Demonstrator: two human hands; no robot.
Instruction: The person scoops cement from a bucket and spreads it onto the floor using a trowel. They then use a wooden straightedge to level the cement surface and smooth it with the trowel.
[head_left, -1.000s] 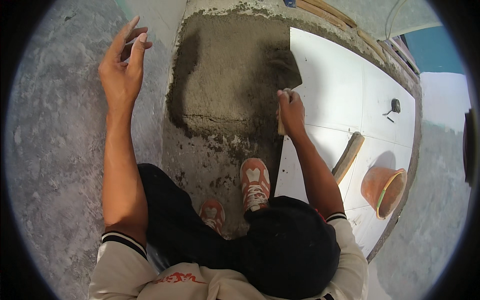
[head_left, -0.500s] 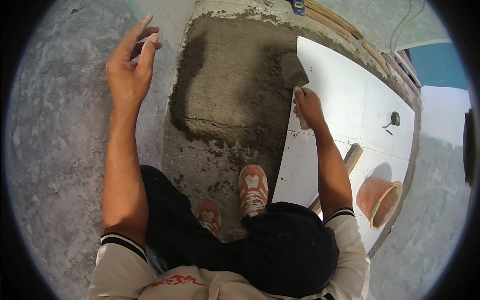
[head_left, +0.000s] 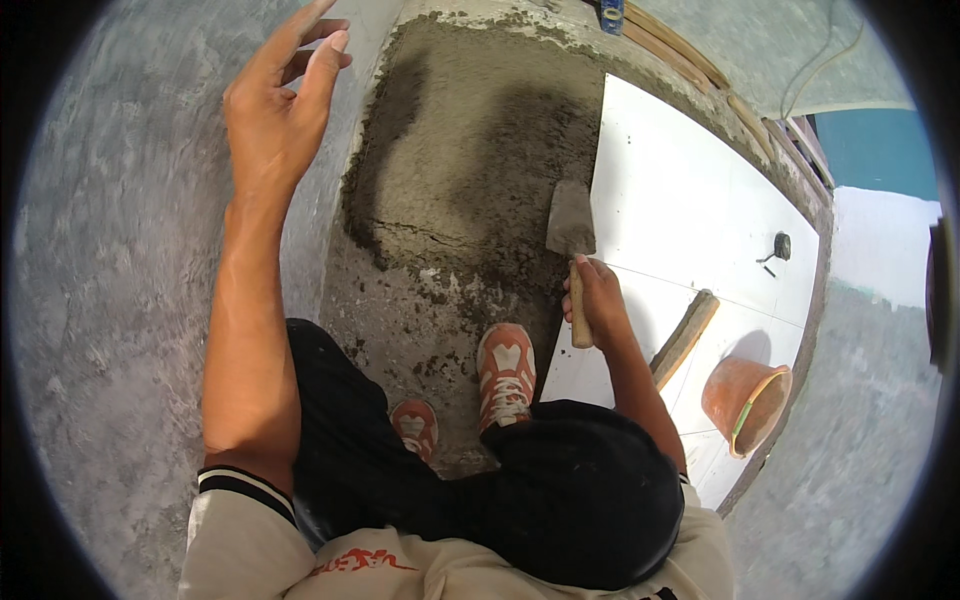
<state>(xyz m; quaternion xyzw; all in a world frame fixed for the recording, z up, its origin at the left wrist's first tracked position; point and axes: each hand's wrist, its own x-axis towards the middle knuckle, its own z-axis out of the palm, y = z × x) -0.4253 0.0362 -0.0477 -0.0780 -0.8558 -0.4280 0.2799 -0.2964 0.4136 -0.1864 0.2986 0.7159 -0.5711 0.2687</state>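
My right hand point(head_left: 600, 302) is closed round the wooden handle of a trowel point(head_left: 571, 220). Its blade, smeared with grey mortar, lies over the right edge of the wet mortar bed point(head_left: 430, 150), alongside the white floor tiles point(head_left: 665, 185). Whether the blade touches the mortar, I cannot tell. My left hand point(head_left: 285, 90) is raised near the grey wall at the left, fingers apart and holding nothing; the tip of its longest finger is cut off by the upper rim of the picture.
A wooden batten point(head_left: 685, 335) and an orange bucket point(head_left: 745, 400), tipped toward one side, rest on the tiles. Farther off lies a small dark tool point(head_left: 780, 247). Wooden strips point(head_left: 670, 55) and a blue level point(head_left: 612, 14) line the far edge. My shoes stand on rough floor point(head_left: 400, 320).
My right hand has drawn the trowel nearer to me along the tile edge. My left hand has shifted slightly up and to the right, still open.
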